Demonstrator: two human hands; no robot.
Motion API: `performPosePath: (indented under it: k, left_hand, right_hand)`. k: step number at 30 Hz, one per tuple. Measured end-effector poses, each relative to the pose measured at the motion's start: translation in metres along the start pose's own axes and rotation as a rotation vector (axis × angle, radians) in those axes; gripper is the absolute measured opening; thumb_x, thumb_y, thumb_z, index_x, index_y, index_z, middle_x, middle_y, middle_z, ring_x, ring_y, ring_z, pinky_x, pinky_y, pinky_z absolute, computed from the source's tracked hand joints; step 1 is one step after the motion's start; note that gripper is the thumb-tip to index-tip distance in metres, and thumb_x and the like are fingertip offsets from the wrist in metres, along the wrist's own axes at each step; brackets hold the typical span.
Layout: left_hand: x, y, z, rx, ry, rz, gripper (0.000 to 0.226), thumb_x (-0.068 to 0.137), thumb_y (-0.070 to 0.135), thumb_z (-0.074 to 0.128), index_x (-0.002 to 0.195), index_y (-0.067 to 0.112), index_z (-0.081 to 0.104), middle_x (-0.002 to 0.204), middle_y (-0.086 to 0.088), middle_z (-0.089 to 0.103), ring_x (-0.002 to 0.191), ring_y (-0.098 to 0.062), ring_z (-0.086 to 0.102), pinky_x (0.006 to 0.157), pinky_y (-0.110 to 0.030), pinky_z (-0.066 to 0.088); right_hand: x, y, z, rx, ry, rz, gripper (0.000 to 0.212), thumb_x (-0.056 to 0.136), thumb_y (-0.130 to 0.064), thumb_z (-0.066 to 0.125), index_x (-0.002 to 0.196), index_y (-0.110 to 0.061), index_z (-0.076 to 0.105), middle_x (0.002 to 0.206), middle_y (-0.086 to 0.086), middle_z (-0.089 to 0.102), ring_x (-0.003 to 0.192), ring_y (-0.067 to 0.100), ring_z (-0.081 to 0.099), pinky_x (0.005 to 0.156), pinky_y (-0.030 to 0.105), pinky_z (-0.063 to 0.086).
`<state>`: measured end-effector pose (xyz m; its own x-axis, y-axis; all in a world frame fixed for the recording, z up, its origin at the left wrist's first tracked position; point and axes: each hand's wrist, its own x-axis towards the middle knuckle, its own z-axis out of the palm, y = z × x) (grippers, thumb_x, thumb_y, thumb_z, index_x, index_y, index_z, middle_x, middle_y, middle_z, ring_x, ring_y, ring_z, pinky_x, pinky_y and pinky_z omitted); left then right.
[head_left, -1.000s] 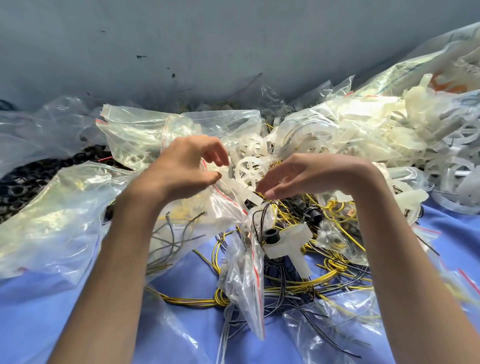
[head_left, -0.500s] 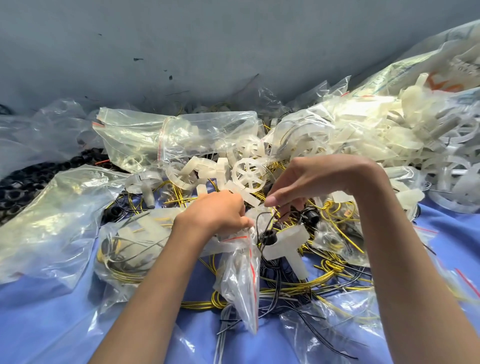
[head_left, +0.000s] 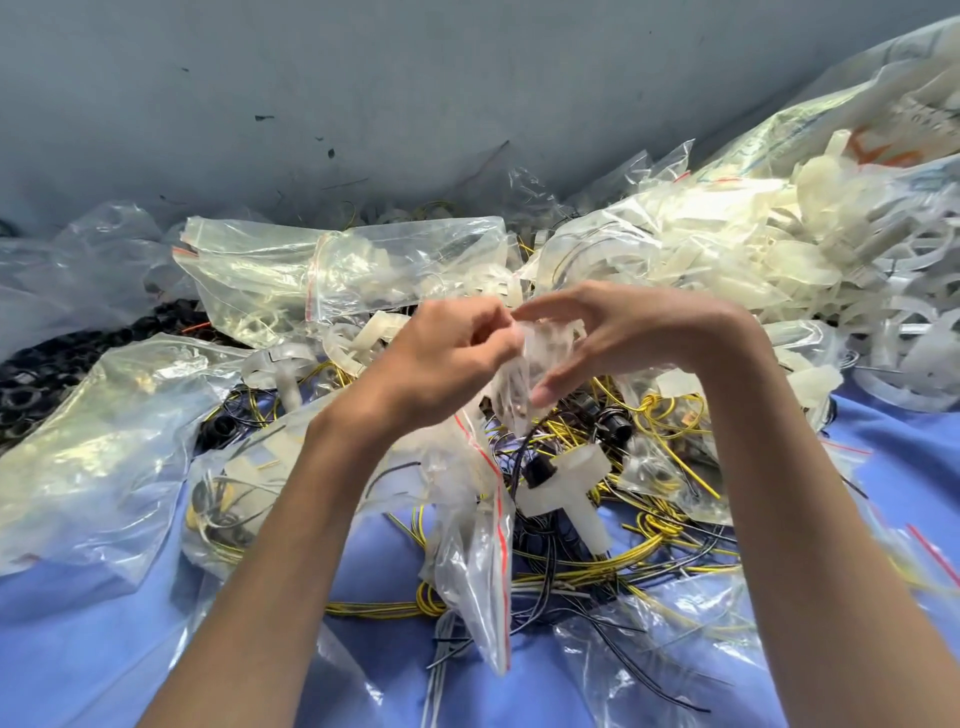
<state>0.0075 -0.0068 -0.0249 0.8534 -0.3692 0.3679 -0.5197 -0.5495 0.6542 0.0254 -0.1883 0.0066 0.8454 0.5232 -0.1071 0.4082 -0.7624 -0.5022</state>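
This is a small parts-assembly workshop bench. Blue cloth carries heaps of clear zip bags, tangled yellow and black wires at centre, white moulded plastic parts at upper right and black rings at the left edge, below a scuffed grey wall.

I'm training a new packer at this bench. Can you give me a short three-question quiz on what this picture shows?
1. Multiple choice: what do the left hand and right hand hold between them? A) a clear plastic bag B) a screwdriver C) a roll of tape
2. True or false: the white T-shaped part lies among the yellow wires, and neither hand touches it.
3. Fill the blank: the cloth under the pile is ____.
Key: 1 A; 2 true; 3 blue.
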Motion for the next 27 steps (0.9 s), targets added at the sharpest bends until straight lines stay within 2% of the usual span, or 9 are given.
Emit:
performPosePath:
  k: [3, 8, 11, 13, 15, 18, 20, 23, 27]
  left_hand:
    - [0.000, 0.009, -0.005, -0.154, 0.087, 0.017, 0.017, 0.083, 0.031, 0.052, 0.067, 0.024, 0.056, 0.060, 0.000, 0.050, 0.056, -0.011, 0.044, 0.057, -0.029, 0.037]
    - [-0.002, 0.003, -0.013, -0.148, -0.002, -0.017, 0.018, 0.094, 0.022, 0.055, 0.076, 0.022, 0.057, 0.064, 0.004, 0.054, 0.059, -0.004, 0.050, 0.064, -0.022, 0.043]
    - [-0.005, -0.010, -0.024, -0.011, -0.160, -0.127, 0.008, 0.093, 0.030, 0.055, 0.092, 0.024, 0.060, 0.084, 0.008, 0.065, 0.077, -0.003, 0.060, 0.078, -0.022, 0.047]
    - [-0.008, -0.017, -0.032, 0.148, -0.256, -0.184, 0.019, 0.087, 0.043, 0.059, 0.101, 0.030, 0.062, 0.098, 0.015, 0.065, 0.091, 0.006, 0.058, 0.077, -0.008, 0.043]
    - [-0.012, -0.021, -0.041, 0.268, -0.328, -0.221, 0.027, 0.081, 0.052, 0.062, 0.102, 0.035, 0.064, 0.101, 0.023, 0.061, 0.095, 0.013, 0.052, 0.074, -0.007, 0.038]
    - [-0.016, -0.026, -0.051, 0.324, -0.395, -0.229, 0.022, 0.078, 0.048, 0.069, 0.096, 0.035, 0.068, 0.100, 0.025, 0.060, 0.088, 0.023, 0.047, 0.071, -0.002, 0.034]
    - [-0.018, -0.027, -0.054, 0.332, -0.423, -0.207, 0.010, 0.079, 0.039, 0.072, 0.085, 0.033, 0.067, 0.087, 0.022, 0.062, 0.073, 0.023, 0.049, 0.063, -0.001, 0.035]
    - [-0.019, -0.026, -0.054, 0.273, -0.332, -0.181, 0.011, 0.083, 0.033, 0.069, 0.078, 0.025, 0.063, 0.070, 0.020, 0.061, 0.064, 0.012, 0.051, 0.058, -0.005, 0.036]
    - [-0.016, -0.014, -0.053, 0.186, 0.018, -0.013, 0.015, 0.084, 0.026, 0.069, 0.074, 0.026, 0.057, 0.070, 0.017, 0.059, 0.064, 0.013, 0.051, 0.060, -0.004, 0.036]
  right_hand:
    - [-0.002, -0.003, -0.002, 0.027, 0.056, -0.041, 0.087, 0.059, -0.047, 0.083, 0.137, -0.031, 0.047, 0.121, -0.025, 0.056, 0.099, -0.007, 0.053, 0.075, 0.002, 0.038]
    - [-0.001, -0.005, 0.000, 0.028, 0.210, -0.101, 0.063, 0.066, -0.033, 0.083, 0.123, -0.031, 0.056, 0.107, 0.000, 0.067, 0.099, 0.018, 0.062, 0.086, 0.034, 0.048]
    - [-0.001, 0.001, -0.002, 0.044, 0.328, -0.103, 0.053, 0.073, -0.025, 0.079, 0.123, -0.032, 0.060, 0.111, 0.004, 0.067, 0.103, 0.009, 0.060, 0.084, 0.025, 0.046]
    - [0.001, 0.004, -0.004, 0.071, 0.438, -0.108, 0.041, 0.079, -0.022, 0.075, 0.118, -0.028, 0.066, 0.098, 0.002, 0.071, 0.080, -0.004, 0.060, 0.070, 0.015, 0.045]
    - [0.001, 0.005, -0.006, 0.175, 0.521, -0.124, 0.035, 0.083, -0.018, 0.071, 0.118, -0.023, 0.067, 0.080, -0.001, 0.072, 0.057, -0.001, 0.056, 0.060, 0.015, 0.047]
    - [-0.001, 0.002, -0.007, 0.242, 0.662, -0.159, 0.031, 0.087, -0.017, 0.068, 0.118, -0.020, 0.066, 0.074, -0.003, 0.072, 0.053, 0.008, 0.058, 0.057, 0.024, 0.053]
    - [-0.002, 0.000, -0.008, 0.255, 0.765, -0.195, 0.021, 0.088, -0.017, 0.066, 0.108, -0.014, 0.069, 0.068, -0.001, 0.070, 0.048, 0.003, 0.056, 0.049, 0.015, 0.045]
    - [-0.003, -0.002, -0.009, 0.227, 0.828, -0.194, 0.014, 0.090, -0.022, 0.064, 0.093, -0.009, 0.070, 0.061, -0.002, 0.064, 0.044, -0.006, 0.052, 0.048, 0.005, 0.035]
    - [-0.001, -0.004, -0.011, 0.184, 0.818, -0.144, 0.022, 0.094, -0.031, 0.057, 0.076, -0.018, 0.056, 0.065, -0.013, 0.052, 0.053, -0.009, 0.046, 0.051, 0.011, 0.033]
